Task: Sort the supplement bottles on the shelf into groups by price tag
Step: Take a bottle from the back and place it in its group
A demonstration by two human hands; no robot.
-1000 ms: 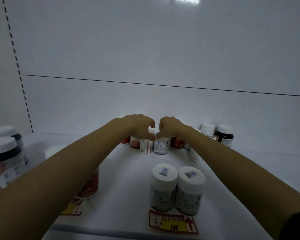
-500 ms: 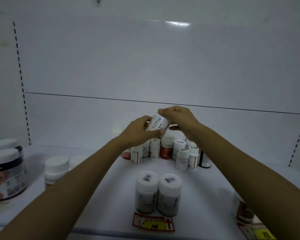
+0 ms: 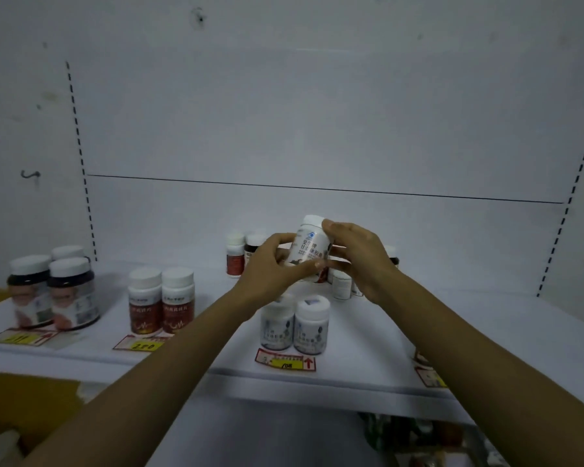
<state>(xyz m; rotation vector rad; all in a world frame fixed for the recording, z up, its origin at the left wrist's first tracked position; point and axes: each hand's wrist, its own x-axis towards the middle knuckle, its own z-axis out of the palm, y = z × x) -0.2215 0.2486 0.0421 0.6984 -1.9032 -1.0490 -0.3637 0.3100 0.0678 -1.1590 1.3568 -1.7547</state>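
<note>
supplement bottle [image 3: 309,246] held over white shelf [image 3: 368,338] | white back panel [image 3: 317,112]

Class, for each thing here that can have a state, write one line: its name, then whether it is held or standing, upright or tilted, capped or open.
held white bottle: capped, tilted, held above the shelf.
left hand: grips the bottle's lower part.
right hand: grips its upper side.
two white bottles: upright, capped, side by side.
two red-label bottles: upright, capped.
dark jars: upright, capped.
</note>
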